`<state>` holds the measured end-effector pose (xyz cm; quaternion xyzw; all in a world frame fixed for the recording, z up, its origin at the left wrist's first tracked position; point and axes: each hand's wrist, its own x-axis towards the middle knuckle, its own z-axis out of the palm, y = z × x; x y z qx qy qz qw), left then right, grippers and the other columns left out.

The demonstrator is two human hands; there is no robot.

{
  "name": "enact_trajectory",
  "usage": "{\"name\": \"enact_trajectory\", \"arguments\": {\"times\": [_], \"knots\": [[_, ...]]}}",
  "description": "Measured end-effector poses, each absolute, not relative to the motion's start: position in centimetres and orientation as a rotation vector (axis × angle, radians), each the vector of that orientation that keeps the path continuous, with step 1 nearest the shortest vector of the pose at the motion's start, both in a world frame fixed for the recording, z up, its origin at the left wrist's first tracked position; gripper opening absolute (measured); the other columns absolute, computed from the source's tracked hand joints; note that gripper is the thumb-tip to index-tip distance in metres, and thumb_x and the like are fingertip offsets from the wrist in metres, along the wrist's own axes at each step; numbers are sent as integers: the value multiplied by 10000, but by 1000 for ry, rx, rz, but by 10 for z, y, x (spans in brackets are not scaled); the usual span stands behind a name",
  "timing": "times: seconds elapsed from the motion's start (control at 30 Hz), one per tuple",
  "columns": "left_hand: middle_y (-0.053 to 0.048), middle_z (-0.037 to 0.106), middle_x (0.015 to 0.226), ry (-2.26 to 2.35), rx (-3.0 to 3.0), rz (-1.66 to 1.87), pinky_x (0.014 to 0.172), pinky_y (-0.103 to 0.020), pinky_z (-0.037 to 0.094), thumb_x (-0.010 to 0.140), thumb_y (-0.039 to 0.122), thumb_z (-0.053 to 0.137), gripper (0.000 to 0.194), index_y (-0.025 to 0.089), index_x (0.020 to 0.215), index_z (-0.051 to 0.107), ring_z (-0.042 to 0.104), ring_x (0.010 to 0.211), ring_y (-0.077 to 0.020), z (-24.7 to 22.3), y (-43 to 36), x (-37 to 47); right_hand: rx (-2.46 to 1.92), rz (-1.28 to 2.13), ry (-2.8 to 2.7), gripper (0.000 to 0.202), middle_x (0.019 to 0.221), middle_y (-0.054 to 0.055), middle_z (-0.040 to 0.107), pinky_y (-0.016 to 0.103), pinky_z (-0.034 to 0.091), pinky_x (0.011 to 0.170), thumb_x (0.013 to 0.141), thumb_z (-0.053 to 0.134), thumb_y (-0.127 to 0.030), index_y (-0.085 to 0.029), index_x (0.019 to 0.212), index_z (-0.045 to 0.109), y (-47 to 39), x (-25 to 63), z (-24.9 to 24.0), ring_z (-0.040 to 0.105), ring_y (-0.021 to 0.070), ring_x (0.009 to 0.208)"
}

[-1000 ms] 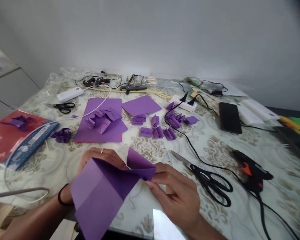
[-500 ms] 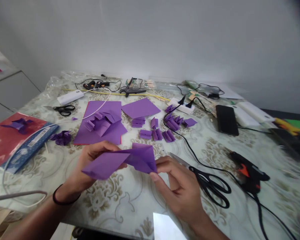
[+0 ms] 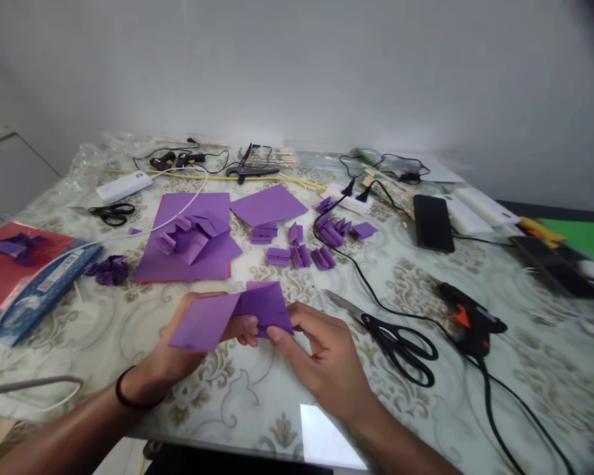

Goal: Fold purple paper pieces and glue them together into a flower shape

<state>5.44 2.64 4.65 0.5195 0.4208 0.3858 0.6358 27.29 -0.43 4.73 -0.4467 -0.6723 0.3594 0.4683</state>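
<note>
Between my hands, above the table's near part, is a folded sheet of purple paper (image 3: 206,322) bent into angled panels. My left hand (image 3: 188,349) grips it from behind and below, with the left panel covering part of the fingers. At the right end, my right hand (image 3: 321,356) pinches the paper's lower corner between thumb and fingers. Small folded purple paper pieces (image 3: 301,256) lie beyond my hands, several in a loose group. A larger flat purple sheet (image 3: 268,204) rests behind them. Folded purple pieces (image 3: 191,241) sit on a purple sheet stack (image 3: 146,267) to the left.
Black-handled scissors (image 3: 400,346) lie right of my right hand, near a black glue gun (image 3: 470,320) with its cord. A phone (image 3: 433,223) and a white power strip (image 3: 349,200) stand farther back. Crumpled purple paper (image 3: 107,269) and smaller scissors (image 3: 113,212) lie left.
The paper's left panel has turned to face me more squarely, and my left fingertips now show below the fold. My right hand keeps its pinch. The whole view has shifted slightly.
</note>
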Motion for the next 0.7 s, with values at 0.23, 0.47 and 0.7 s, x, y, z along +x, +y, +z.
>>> {"name": "enact_trajectory", "arguments": {"times": [0.23,0.47,0.7], "knots": [[-74,798,637,1029,966,967,611,-288,611,772,418,921,281,185,632,850,760,590,-207,61,33,60,-1148,1086,-1488,349,685,1,668,286,469,626,1007,690,-369,-202,701,687,-2,280,52,602,146,642],[-105,825,682,991,967,1054,776,-340,664,847,419,851,317,181,638,866,812,690,-248,61,33,58,-1103,1110,-1323,239,744,7,730,262,505,638,992,709,-345,-208,798,735,-1,277,52,667,143,662],[-59,843,757,1057,1075,1082,828,-318,670,849,402,886,229,184,784,864,833,776,-245,53,31,54,-1114,1094,-1241,207,712,-3,709,260,522,647,967,715,-313,-207,789,708,-1,278,54,675,145,654]]}}
